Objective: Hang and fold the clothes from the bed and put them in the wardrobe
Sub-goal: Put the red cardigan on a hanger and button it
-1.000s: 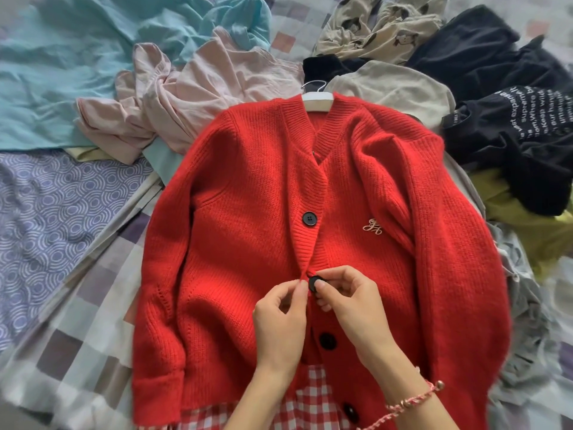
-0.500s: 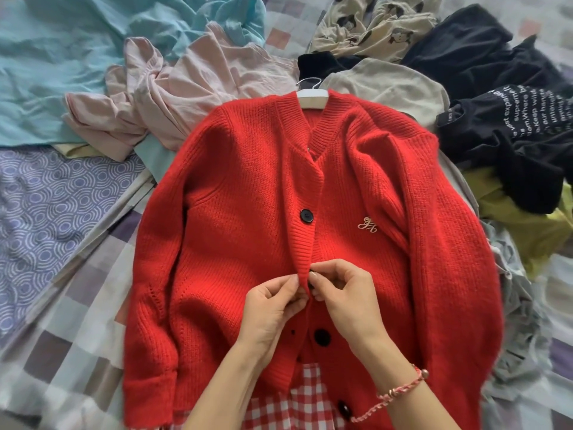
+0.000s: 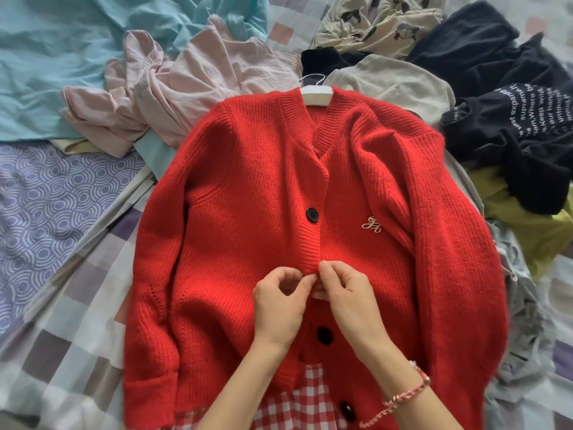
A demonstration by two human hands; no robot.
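Note:
A red knitted cardigan (image 3: 248,243) lies flat on the bed on a white hanger (image 3: 316,94), whose metal hook shows above the collar. Its top black button (image 3: 312,214) is fastened. My left hand (image 3: 279,305) pinches the ribbed front edge at the second button's place. My right hand (image 3: 347,293) pinches the opposite edge there, fingertips meeting the left hand's. The second button is hidden under my fingers. Two lower black buttons (image 3: 324,335) are undone. A red-and-white checked cloth (image 3: 297,405) shows below the hem.
Loose clothes surround the cardigan: a pink garment (image 3: 173,88) and a light blue one (image 3: 62,57) at the upper left, a beige top (image 3: 400,85), black clothes (image 3: 511,125), a yellow-green piece (image 3: 527,225) on the right. The checked bedsheet (image 3: 77,352) lies at the lower left.
The black second button, visible between my fingers a second ago, is now covered by the ribbed edge and my fingertips. Both hands stay at the same spot on the cardigan's front.

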